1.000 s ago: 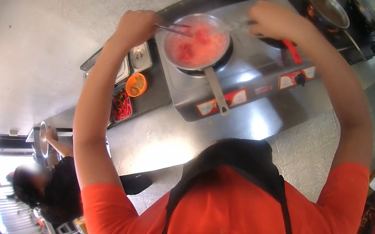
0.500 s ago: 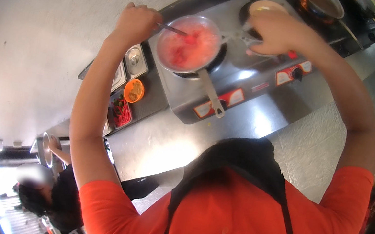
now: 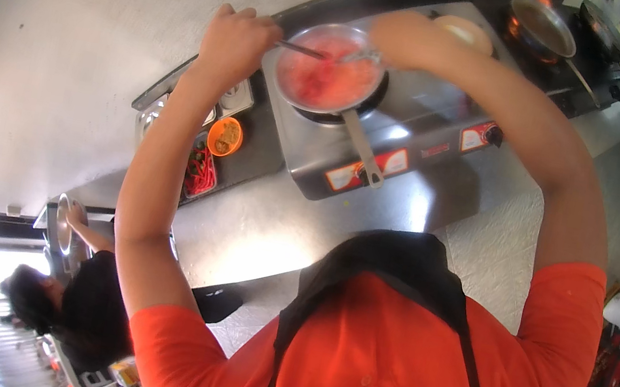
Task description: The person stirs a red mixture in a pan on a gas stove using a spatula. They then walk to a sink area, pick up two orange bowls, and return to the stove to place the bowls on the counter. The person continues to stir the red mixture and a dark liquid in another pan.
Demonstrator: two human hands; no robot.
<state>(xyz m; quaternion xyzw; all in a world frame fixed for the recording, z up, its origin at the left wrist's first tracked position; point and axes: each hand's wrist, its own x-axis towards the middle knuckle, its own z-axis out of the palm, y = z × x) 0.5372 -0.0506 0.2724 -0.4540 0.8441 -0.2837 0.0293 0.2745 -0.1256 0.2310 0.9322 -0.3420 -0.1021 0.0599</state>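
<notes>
My left hand [image 3: 237,42] is closed round a dark, slim utensil [image 3: 301,50], whose end is in red, bubbling food [image 3: 314,78] in a silver pan [image 3: 289,87]. The pan sits on a steel two-burner stove [image 3: 298,157], its handle toward me. My right hand [image 3: 397,38], blurred, is at the pan's upper right, closed on a silvery utensil [image 3: 356,57] that reaches into the food. Its exact kind is unclear. Behind my right hand a pale round item [image 3: 468,31] lies on the other burner, partly hidden.
Left of the stove are an orange bowl [image 3: 225,135], a container of red strips [image 3: 200,173] and steel containers [image 3: 235,99]. More pans [image 3: 543,26] stand at upper right. A co-worker [image 3: 83,299] in black works at lower left, hand on a round metal item [image 3: 63,222].
My right hand has moved left from the other burner to the pan, now with a silvery utensil in the food. My left hand has shifted slightly at the pan's rim.
</notes>
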